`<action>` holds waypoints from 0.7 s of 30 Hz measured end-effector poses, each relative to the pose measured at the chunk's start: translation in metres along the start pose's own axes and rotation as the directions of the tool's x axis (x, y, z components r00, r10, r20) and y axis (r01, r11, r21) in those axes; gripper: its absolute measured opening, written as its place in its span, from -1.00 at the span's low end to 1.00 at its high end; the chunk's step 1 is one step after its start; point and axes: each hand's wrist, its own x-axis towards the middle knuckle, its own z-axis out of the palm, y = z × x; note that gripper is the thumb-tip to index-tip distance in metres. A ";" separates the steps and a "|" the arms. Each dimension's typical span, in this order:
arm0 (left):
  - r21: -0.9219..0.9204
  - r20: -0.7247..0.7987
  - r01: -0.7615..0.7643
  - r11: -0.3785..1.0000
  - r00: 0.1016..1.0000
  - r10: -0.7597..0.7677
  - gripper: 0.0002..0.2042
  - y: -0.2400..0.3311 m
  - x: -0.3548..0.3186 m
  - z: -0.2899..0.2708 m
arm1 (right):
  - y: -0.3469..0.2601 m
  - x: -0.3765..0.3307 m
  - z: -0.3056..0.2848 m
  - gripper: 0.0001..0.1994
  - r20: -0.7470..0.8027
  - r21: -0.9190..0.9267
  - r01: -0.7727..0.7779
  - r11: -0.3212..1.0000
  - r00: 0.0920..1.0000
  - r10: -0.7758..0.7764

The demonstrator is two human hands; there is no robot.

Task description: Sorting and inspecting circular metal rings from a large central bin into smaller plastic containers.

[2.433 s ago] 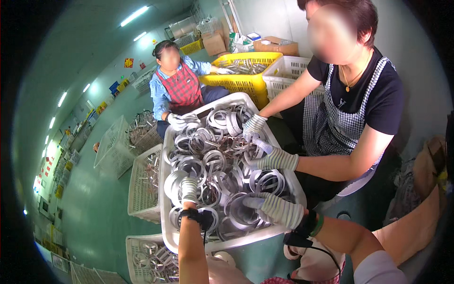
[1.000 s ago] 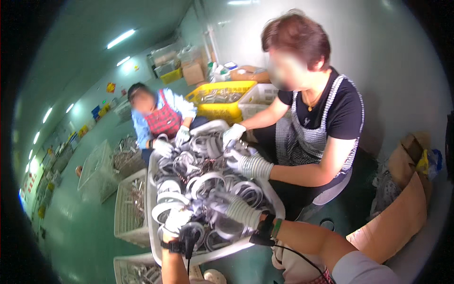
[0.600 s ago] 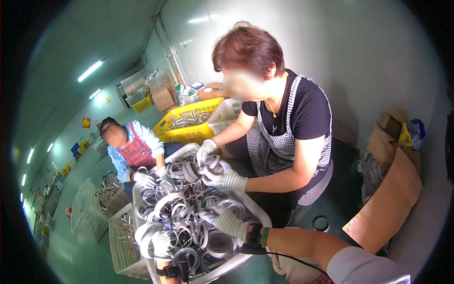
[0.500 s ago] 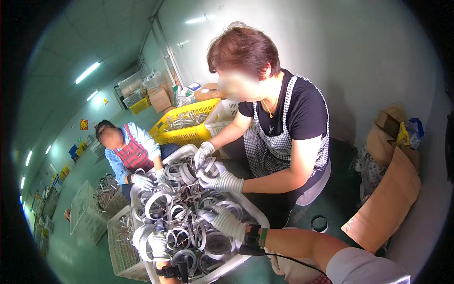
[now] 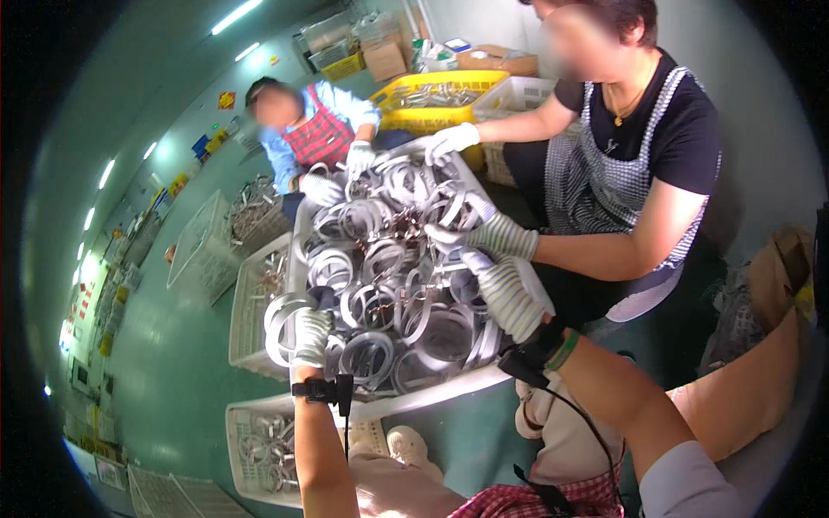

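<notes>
A pale tub [image 5: 423, 397] full of wide silver metal rings [image 5: 365, 358] stands before me, with small copper-coloured parts among the rings. My left hand [image 5: 312, 337], in a striped knit glove with dark fingertips, is closed on a few metal rings [image 5: 275, 321] at the tub's left edge. Over the right side of the pile is my right hand [image 5: 509, 298], gloved alike. Its fingers look apart, and nothing shows between them, though the pile partly hides the tips. A co-worker's gloved hand [image 5: 501, 235] lies just beyond it, among the rings.
One co-worker in a checked apron [image 5: 566, 186] sits at the right; another in a red plaid apron [image 5: 319, 138] leans in from the far side. Crates of metal parts [image 5: 259, 414] stand left of the tub. A yellow crate [image 5: 436, 119] is behind, and cardboard [image 5: 743, 388] lies at right.
My view has swung, shifting the scene. My left hand with its rings now sits over the tub's left edge. The right-hand co-worker's hands have moved apart, one now at the far rim.
</notes>
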 end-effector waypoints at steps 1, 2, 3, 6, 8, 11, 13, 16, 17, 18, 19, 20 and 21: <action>0.013 0.047 -0.031 0.999 0.998 0.031 -0.78 0.011 -0.002 -0.013 | -0.014 -0.010 0.009 -0.81 0.006 -0.061 -0.031 0.998 0.999 0.031; 0.018 0.088 -0.081 0.997 0.993 0.079 -0.77 0.022 -0.019 -0.020 | -0.005 -0.008 -0.004 -0.80 0.066 0.007 -0.087 0.996 0.994 0.086; 0.013 0.136 -0.137 0.990 0.982 0.134 -0.76 0.033 -0.036 -0.027 | -0.002 -0.009 -0.008 -0.80 0.050 0.007 -0.097 0.995 0.994 0.096; 0.021 0.238 -0.251 0.968 0.941 0.239 -0.73 0.046 -0.065 -0.077 | 0.000 -0.012 -0.002 -0.76 0.303 0.185 -0.418 0.889 0.885 0.353; 0.006 0.292 -0.343 0.939 0.899 0.327 -0.71 0.074 -0.072 -0.108 | 0.001 -0.014 0.000 -0.76 0.312 0.188 -0.446 0.875 0.872 0.377; 0.100 0.511 -0.438 0.894 0.793 0.331 -0.71 0.136 -0.073 -0.189 | -0.009 -0.016 0.006 -0.80 0.352 0.139 -0.499 0.855 0.832 0.429; 0.041 0.459 -0.444 0.895 0.804 0.378 -0.72 0.126 -0.084 -0.193 | -0.006 -0.020 0.014 -0.85 0.388 0.180 -0.520 0.835 0.818 0.425; 0.082 0.417 -0.471 0.879 0.817 0.399 -0.73 0.100 -0.091 -0.162 | -0.021 -0.035 0.029 -0.86 0.369 0.001 -0.549 0.836 0.777 0.510; 0.031 0.430 -0.422 0.906 0.824 0.369 -0.72 0.097 -0.097 -0.170 | -0.004 -0.032 0.030 -0.82 0.400 -0.070 -0.595 0.801 0.719 0.569; -0.020 0.425 -0.379 0.925 0.835 0.351 -0.71 0.095 -0.099 -0.176 | -0.063 -0.064 0.043 -0.85 0.609 0.174 -0.688 0.704 0.637 0.472; -0.072 0.421 -0.331 0.941 0.845 0.330 -0.71 0.093 -0.107 -0.182 | 0.011 -0.037 0.041 -0.86 0.428 -0.207 -0.503 0.839 0.725 0.540; -0.135 0.420 -0.295 0.946 0.848 0.324 -0.70 0.098 -0.107 -0.184 | -0.021 -0.042 0.054 -0.83 0.423 -0.393 -0.433 0.811 0.698 0.578; -0.197 0.434 -0.230 0.953 0.851 0.295 -0.69 0.099 -0.110 -0.190 | -0.040 -0.055 0.069 -0.77 0.378 -0.333 -0.468 0.818 0.729 0.571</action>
